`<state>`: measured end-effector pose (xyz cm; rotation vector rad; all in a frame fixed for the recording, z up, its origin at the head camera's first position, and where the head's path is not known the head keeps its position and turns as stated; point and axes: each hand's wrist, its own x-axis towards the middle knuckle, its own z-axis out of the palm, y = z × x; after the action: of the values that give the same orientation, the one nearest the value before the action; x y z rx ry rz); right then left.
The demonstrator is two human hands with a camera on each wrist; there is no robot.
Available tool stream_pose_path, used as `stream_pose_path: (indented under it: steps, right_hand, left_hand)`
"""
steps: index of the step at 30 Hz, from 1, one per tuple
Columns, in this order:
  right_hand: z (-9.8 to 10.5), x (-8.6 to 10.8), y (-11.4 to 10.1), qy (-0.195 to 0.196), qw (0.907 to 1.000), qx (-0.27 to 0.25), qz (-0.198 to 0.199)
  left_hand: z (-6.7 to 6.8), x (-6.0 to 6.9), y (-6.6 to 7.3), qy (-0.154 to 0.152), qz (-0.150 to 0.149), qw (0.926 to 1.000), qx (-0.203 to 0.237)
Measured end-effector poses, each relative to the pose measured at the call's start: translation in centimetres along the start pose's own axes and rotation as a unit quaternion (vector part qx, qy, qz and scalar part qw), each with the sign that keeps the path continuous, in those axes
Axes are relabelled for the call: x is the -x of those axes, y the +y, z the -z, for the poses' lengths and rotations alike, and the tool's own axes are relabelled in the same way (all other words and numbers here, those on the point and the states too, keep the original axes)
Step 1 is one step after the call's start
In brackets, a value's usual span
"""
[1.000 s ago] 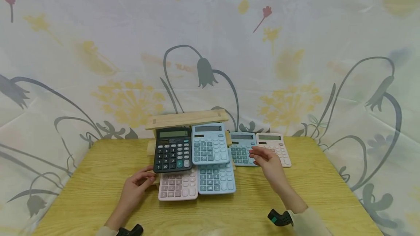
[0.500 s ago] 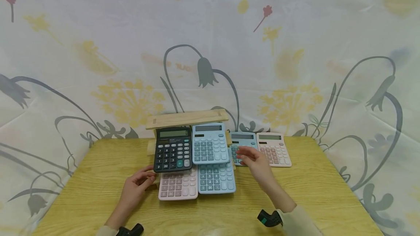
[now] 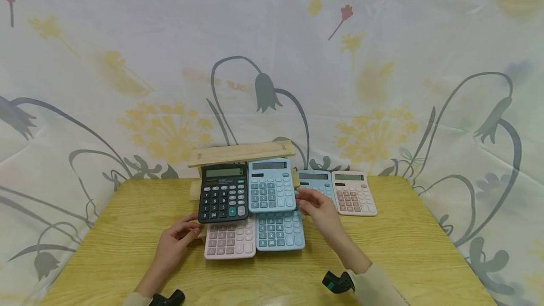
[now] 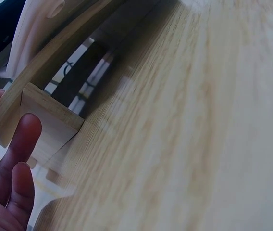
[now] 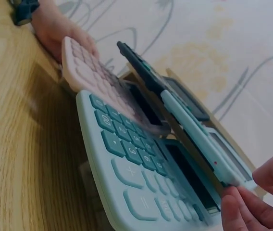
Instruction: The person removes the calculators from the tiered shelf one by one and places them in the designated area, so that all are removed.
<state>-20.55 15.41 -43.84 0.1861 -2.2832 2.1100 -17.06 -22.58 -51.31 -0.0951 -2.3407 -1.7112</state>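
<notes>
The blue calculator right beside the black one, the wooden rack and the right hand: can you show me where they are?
Blue calculator (image 3: 271, 186): head view, on its keys.
Wooden rack (image 3: 242, 153): head view, on its top board.
Right hand (image 3: 320, 209): head view, on its back.

Looks like a staged recording corner; I can't tell the wider room type from here. Printed floral cloth (image 3: 272, 27) hangs across the far side and wraps left and right, creased like a backdrop. Wood-grain table (image 3: 416, 244) just in front. Black wrist cameras (image 3: 338, 282) say filming setup. Calculators (image 3: 224, 195) on a wooden rack (image 3: 242, 153) look office-like, display-style.
</notes>
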Motion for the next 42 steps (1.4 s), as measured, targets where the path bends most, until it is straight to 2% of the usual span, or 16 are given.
stream_pose_path:
  steps: [6,15,26,33,42]
  right_hand:
    - [-0.4,-0.1,0.0,0.004,1.0000,0.003,0.004]
    - [-0.9,-0.3,-0.1,0.003,1.0000,-0.004,-0.002]
    - [-1.1,-0.2,-0.2,0.000,0.9999,-0.010,-0.014]
    - [-1.3,-0.1,-0.2,0.007,0.9988,-0.017,-0.044]
    - [-1.7,-0.3,-0.6,-0.010,0.9978,-0.038,-0.053]
  left_hand:
    - [0.0,0.0,0.0,0.000,-0.007,1.0000,0.001]
    - [0.1,0.0,-0.2,0.002,0.003,1.0000,-0.005]
    - [0.1,0.1,0.0,0.000,-0.007,0.9999,-0.007]
    - [0.1,0.1,-0.1,0.000,-0.011,0.9999,-0.009]
    - [0.1,0.2,0.2,-0.003,-0.012,0.9999,-0.002]
